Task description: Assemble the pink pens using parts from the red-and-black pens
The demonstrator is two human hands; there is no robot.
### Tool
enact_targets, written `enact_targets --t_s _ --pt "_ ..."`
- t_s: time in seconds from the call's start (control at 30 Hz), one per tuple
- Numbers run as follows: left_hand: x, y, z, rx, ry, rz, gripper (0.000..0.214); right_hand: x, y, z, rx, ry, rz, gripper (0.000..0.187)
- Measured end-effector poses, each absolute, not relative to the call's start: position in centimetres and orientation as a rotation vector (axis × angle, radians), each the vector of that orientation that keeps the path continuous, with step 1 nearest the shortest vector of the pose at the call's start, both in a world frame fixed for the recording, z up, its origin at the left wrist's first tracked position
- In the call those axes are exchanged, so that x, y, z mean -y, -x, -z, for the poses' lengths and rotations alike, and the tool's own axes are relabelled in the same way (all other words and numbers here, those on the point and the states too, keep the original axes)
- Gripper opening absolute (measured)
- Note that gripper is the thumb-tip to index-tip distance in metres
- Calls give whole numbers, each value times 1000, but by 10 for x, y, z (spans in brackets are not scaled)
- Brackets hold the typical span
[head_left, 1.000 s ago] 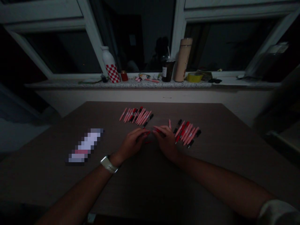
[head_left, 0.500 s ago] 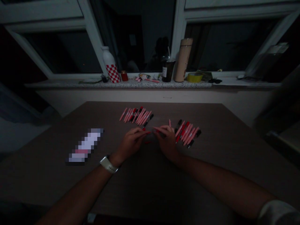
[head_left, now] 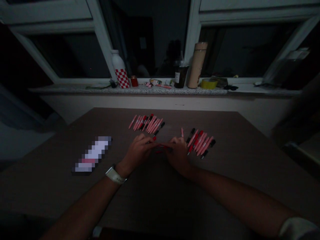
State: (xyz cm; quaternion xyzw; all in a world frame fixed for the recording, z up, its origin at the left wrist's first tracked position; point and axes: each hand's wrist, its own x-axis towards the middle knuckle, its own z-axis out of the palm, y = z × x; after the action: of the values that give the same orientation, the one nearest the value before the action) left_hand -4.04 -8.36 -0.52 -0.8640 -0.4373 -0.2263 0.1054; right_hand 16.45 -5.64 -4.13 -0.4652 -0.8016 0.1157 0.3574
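Over the middle of the table, my left hand (head_left: 140,149) and my right hand (head_left: 178,152) meet fingertip to fingertip. A slim red pen (head_left: 163,145) is pinched between them, mostly hidden by the fingers. Just below it lies another small red piece (head_left: 158,152), too dark to name. Beyond my left hand is a row of pink, red and black pens (head_left: 150,124). A second group of pens (head_left: 200,142) lies right of my right hand, and a single pink pen (head_left: 182,132) stands out behind its knuckles.
A blurred-out phone-like slab (head_left: 93,155) lies on the table (head_left: 75,196) at left. Along the windowsill (head_left: 100,89) stand a checkered white bottle (head_left: 121,71), a small red jar (head_left: 134,81), a dark drink cup (head_left: 180,77), a beige flask (head_left: 197,65) and yellow tape (head_left: 209,84).
My hands have come together, closing the small gap between their fingertips. The red parts they pinched apart now meet in one line. The pen groups lie as before.
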Motion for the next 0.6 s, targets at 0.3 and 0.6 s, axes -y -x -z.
enact_targets --t_s 0.3,0.6 --pt "82 41 11 1355 2513 889 22 59 -162 37 2212 1028 -428 23" --pt "84 32 6 1440 2434 1115 27 56 -157 42 2085 883 -665 23"
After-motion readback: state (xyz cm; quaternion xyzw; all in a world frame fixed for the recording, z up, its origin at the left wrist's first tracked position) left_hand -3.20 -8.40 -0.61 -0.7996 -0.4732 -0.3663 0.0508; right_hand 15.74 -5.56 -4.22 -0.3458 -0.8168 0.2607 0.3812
